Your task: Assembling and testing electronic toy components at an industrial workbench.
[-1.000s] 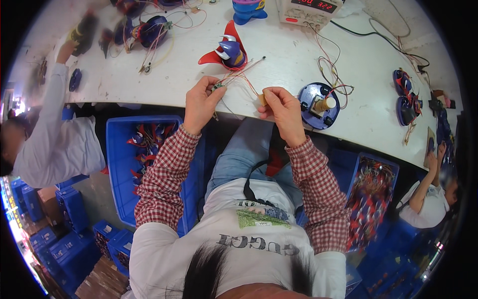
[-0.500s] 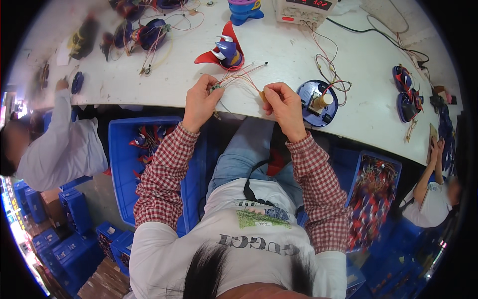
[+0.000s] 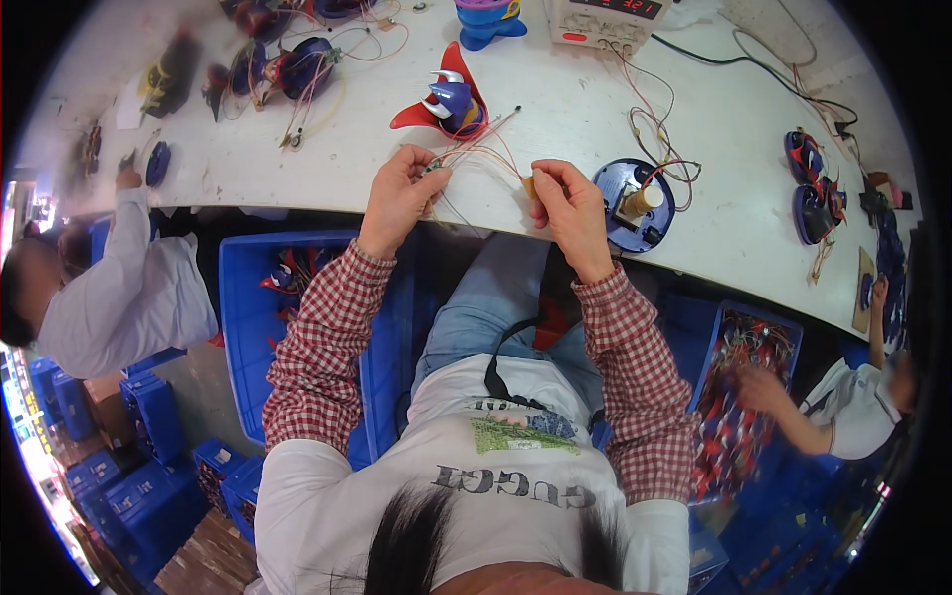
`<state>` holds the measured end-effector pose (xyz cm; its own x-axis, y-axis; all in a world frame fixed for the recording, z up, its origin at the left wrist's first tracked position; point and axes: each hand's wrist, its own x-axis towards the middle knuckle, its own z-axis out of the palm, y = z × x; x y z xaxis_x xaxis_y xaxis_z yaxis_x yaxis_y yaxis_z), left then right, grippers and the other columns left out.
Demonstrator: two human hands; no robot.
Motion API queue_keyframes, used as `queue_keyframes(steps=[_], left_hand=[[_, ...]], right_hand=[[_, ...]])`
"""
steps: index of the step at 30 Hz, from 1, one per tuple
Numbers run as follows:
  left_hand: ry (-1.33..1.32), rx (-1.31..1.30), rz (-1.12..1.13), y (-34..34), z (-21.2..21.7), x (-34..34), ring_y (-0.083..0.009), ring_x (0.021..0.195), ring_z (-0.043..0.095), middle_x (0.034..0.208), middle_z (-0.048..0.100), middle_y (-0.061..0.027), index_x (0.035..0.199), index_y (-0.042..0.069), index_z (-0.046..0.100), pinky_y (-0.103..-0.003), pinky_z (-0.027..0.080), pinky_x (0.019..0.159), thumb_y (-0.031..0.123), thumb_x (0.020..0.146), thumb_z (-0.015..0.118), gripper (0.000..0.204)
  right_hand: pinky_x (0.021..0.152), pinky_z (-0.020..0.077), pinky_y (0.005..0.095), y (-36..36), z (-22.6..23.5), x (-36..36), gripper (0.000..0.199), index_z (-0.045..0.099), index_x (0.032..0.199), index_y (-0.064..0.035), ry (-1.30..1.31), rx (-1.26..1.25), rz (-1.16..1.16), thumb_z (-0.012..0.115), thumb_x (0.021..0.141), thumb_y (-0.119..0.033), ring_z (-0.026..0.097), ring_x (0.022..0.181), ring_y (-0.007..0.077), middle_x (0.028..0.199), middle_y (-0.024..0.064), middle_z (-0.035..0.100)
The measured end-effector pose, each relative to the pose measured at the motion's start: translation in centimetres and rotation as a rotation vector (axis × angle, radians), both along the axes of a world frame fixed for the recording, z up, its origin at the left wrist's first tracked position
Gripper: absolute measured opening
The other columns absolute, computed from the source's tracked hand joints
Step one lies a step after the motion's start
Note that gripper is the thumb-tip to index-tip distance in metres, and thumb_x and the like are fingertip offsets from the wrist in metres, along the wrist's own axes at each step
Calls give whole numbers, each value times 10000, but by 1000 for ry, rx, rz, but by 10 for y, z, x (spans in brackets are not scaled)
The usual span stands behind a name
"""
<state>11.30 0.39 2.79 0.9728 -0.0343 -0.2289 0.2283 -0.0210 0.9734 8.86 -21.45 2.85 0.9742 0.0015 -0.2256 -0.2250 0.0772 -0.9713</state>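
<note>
The wires [image 3: 476,157] span between your hands above the table [image 3: 297,169] edge. Your left hand [image 3: 402,193] pinches one end in closed fingers; your right hand [image 3: 567,203] grips a small tan part [image 3: 531,186] at the other. Keep the strands lightly taut and untangled. The red-blue toy [image 3: 448,99] lies at 12 o'clock, the round blue base [image 3: 635,193] at 3 o'clock.

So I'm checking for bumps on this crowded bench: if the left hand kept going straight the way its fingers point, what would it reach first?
The left hand points up and slightly right across the white table. First in that line, past the thin wires it pinches, looks to be the red and blue toy part; depth is hard to judge.
</note>
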Motion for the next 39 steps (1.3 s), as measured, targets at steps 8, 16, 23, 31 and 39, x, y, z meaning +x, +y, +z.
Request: queue_keyframes(steps=[8, 16, 23, 31, 39], left_hand=[[-3, 4, -25, -2, 0, 2, -74, 537, 473, 721, 585, -55, 1012, -3, 555, -151, 355, 456, 74, 835, 656, 218], [-342, 431, -23, -1, -14, -4, -108, 688, 512, 876, 595, -90, 1025, -18, 553, -200, 422, 591, 104, 838, 666, 250], [-247, 204, -125, -55, 19, -53, -91, 611, 468, 730, 542, -21, 918, 23, 586, -185, 396, 566, 147, 916, 565, 126], [48, -195, -126, -67, 1, -46, -44, 569, 440, 685, 520, 3, 838, 51, 568, -137, 335, 498, 140, 934, 530, 136], [-58, -168, -217, -65, -8, -47, -40, 564, 441, 682, 521, 6, 840, 46, 577, -136, 336, 502, 131, 924, 535, 127]], right_hand=[[519, 415, 176, -3, 1, -2, 225, 615, 1075, 5, -31, -121, 54, 550, 944, -166, 516, 602, 76, 776, 42, 593], [517, 431, 177, -7, 8, -5, 199, 607, 1056, 9, 108, 243, 59, 571, 933, -142, 525, 592, 81, 774, 50, 597], [510, 461, 190, -3, 13, -14, 173, 594, 1035, 20, 187, 487, 23, 571, 924, -110, 544, 591, 96, 774, 62, 586], [539, 439, 195, -4, 16, -30, 192, 591, 1080, 10, -252, -98, -25, 575, 924, -101, 529, 620, 103, 902, 75, 574], [553, 429, 221, -8, 9, -36, 199, 597, 1048, 3, -660, -552, 142, 628, 852, -16, 517, 653, 128, 948, 78, 551]])
